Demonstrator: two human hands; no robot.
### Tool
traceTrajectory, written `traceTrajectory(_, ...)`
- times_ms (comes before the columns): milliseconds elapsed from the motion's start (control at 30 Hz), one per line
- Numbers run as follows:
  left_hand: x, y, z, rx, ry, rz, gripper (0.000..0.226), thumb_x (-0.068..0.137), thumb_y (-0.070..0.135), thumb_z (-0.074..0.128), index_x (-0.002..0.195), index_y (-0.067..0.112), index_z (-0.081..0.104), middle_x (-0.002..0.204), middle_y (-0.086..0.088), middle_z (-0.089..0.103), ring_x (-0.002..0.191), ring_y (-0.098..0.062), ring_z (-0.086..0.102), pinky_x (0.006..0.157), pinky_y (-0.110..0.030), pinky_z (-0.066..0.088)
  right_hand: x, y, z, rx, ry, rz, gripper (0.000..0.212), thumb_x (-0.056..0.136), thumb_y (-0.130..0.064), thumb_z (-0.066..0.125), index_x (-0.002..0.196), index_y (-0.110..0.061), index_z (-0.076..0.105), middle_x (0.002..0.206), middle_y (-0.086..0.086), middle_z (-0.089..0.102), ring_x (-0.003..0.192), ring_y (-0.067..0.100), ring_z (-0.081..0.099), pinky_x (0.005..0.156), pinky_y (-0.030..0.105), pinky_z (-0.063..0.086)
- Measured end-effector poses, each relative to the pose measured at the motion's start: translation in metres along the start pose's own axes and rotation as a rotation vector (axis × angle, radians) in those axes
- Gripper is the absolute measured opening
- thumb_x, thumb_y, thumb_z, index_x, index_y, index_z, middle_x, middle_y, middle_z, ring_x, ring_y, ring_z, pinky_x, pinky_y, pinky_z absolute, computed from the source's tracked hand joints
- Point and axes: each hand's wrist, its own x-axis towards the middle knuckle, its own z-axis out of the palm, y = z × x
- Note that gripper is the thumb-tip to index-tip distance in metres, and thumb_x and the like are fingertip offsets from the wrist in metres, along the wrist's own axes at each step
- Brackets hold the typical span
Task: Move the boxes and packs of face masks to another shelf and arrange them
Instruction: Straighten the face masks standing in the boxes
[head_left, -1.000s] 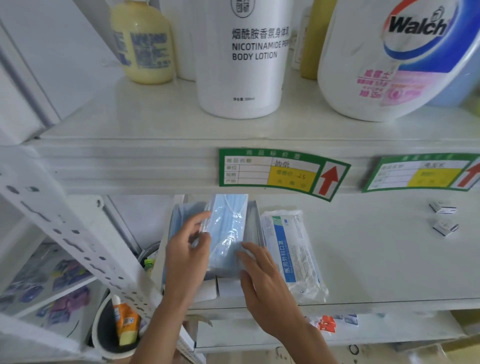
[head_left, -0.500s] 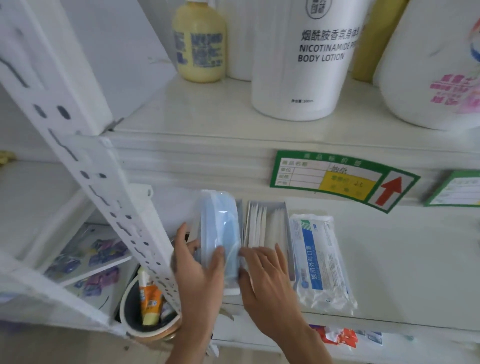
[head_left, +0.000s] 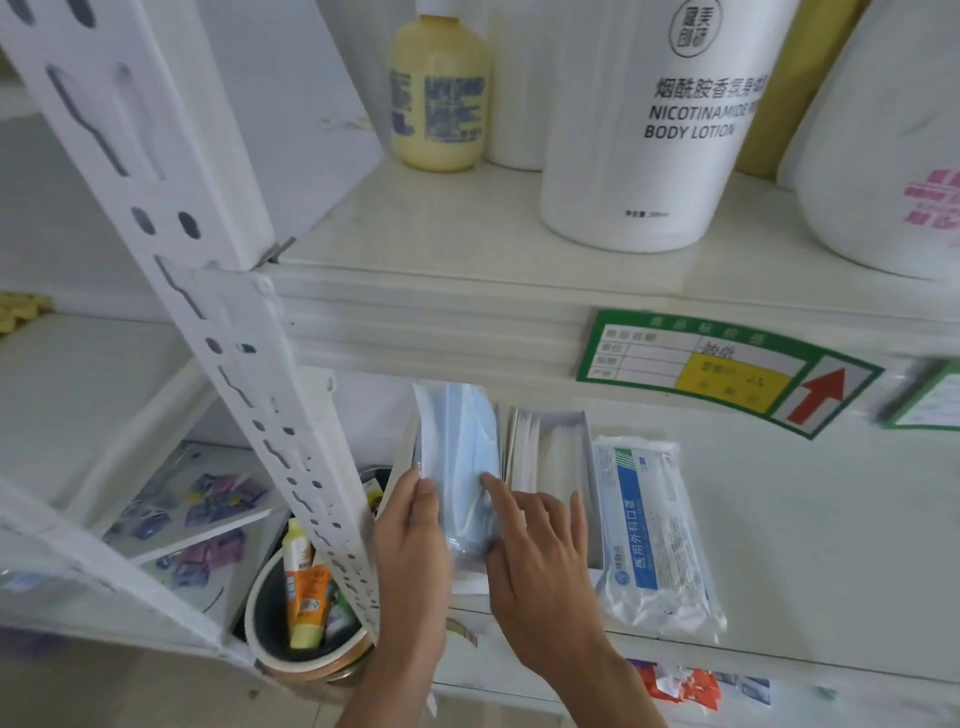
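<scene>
Between both hands' fingers stands the blue mask pack (head_left: 460, 467) (upright), left hand (head_left: 413, 540) gripping, right hand (head_left: 540, 561) pressing flat.

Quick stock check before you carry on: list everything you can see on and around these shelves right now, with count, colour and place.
Blue mask pack: 1, clear wrap, stood on edge, middle shelf.
Open mask box: 1, white, right of it.
Sealed mask pack: 1, white-blue, flat, further right.
Body lotion bottle: 1, white, upper shelf.
Yellow bottle: 1, upper shelf, left.
Price tag: 1 whole, green, shelf edge.
Tub of tubes: 1, below left.
Left hand: holds blue pack.
Right hand: touches blue pack.
</scene>
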Motion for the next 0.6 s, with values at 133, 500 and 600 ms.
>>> traceTrajectory(133,0.001,-0.003,-0.001,-0.009,0.002,0.083,0.017,0.095,0.023,0.055,0.084,0.022,0.067,0.078,-0.004,0.062,0.077,-0.020,0.058,0.071,-0.037,0.048,0.000,0.001,0.002,-0.022,-0.020,-0.006,0.059,0.092,-0.025,0.028,0.151,-0.031,0.031,0.134,-0.003,0.048,0.125,0.020,0.042,0.114,0.055,0.030)
traceTrajectory(500,-0.018,0.013,-0.020,0.546,-0.078,0.336,0.054,0.096,0.004,0.051,0.141,0.030,0.039,0.123,-0.015,0.058,0.089,-0.021,0.065,0.073,-0.031,0.056,0.006,-0.012,0.002,0.070,-0.080,-0.173,0.059,0.097,-0.024,0.033,0.154,-0.032,0.025,0.144,-0.009,0.045,0.136,0.014,0.036,0.126,0.051,0.007)
traceTrajectory(600,-0.028,0.024,-0.028,0.789,-0.054,0.560,0.073,0.083,-0.002,0.058,0.145,0.029,0.034,0.088,-0.009,0.067,0.054,-0.014,0.059,0.047,-0.013,0.040,0.012,-0.015,0.006,0.139,-0.076,-0.216,0.059,0.094,-0.013,0.045,0.151,-0.014,0.034,0.144,-0.001,0.048,0.133,0.016,0.039,0.122,0.043,0.025)
